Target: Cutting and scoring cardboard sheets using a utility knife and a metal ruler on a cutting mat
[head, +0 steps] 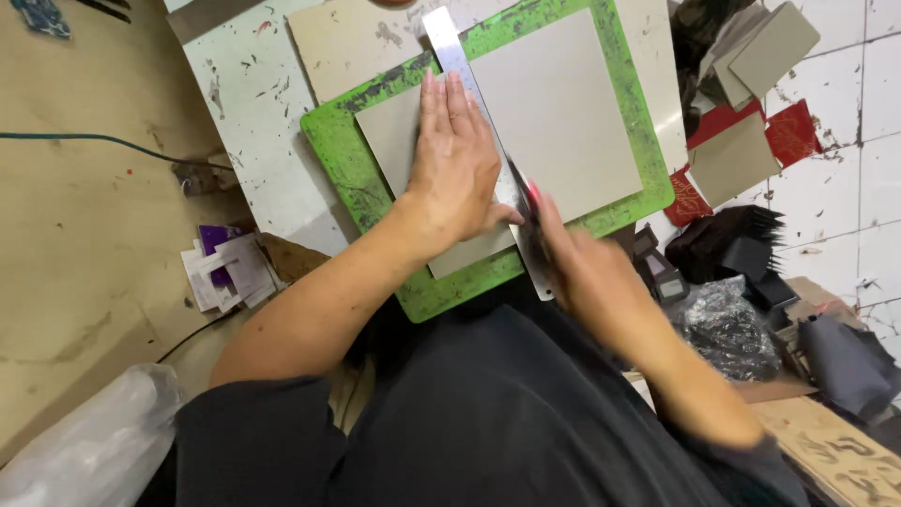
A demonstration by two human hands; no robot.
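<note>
A grey board [554,113] is laid flat on a green cutting mat [352,174] near the middle of the view. A metal ruler [450,52] is laid across the board from twelve toward six o'clock. The ruler and board are pressed down by the left hand [455,169], flat with fingers spread. At four o'clock from it, a blurred cutting tool [533,202] is gripped by the right hand [587,272] against the ruler's edge. For a clean cut, firm pressure should be kept on the ruler and fingertips held back from its edge. Red and grey card pieces [751,122] are scattered at two o'clock.
</note>
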